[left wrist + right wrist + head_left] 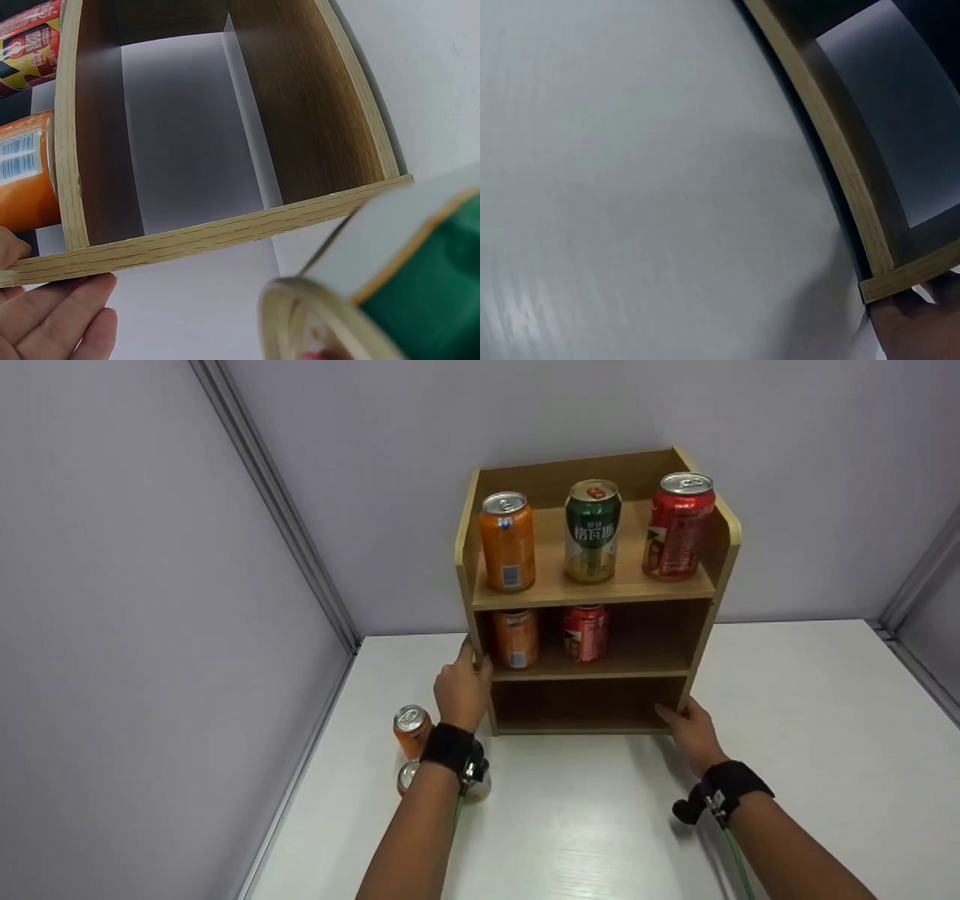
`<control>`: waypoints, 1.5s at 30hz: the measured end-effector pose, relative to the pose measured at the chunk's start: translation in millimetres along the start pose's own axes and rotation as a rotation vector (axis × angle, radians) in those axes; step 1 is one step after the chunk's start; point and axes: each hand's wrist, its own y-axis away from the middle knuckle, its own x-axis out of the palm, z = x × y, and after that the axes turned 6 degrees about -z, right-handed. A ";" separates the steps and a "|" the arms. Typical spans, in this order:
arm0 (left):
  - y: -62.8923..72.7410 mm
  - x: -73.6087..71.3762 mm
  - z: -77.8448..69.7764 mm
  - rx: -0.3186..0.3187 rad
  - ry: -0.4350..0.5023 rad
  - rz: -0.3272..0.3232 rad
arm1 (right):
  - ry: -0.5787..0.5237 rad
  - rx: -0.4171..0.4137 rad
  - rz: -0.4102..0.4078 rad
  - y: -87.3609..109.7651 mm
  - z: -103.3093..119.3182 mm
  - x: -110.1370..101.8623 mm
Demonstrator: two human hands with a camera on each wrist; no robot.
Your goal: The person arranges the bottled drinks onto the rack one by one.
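A small wooden shelf (592,601) with three levels is held by both hands at its sides. My left hand (461,690) grips the left side panel at middle-level height; in the left wrist view its fingers (64,322) lie along the panel's outer face. Lower down, my right hand (696,735) grips the right panel with the thumb inside the bottom compartment. On top stand an orange can (508,544), a green kvass can (592,536) and a red can (679,529). The middle level holds another orange can (516,639) and red can (586,634).
Left of the shelf, an orange can (412,733) and another can (408,774) stand on the white table (570,825). A green and white can (420,262) is partly hidden behind my left wrist in the head view. A grey wall (390,495) rises behind the shelf.
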 end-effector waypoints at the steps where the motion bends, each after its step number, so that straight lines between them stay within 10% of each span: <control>1: 0.0 -0.8 0.6 -0.004 -0.001 0.001 | 0.017 -0.001 0.006 -0.5 0.1 1.5; 18: -5.8 -35.1 2.8 -0.174 0.162 0.235 | 0.191 0.083 0.175 -14.8 7.0 2.3; 32: 9.4 -81.7 -11.4 -0.099 0.194 0.142 | 0.214 0.081 0.160 -10.2 2.8 -5.2; 45: 51.1 -115.0 11.4 -0.033 0.185 0.160 | 0.153 0.115 0.187 -9.9 -3.6 -11.6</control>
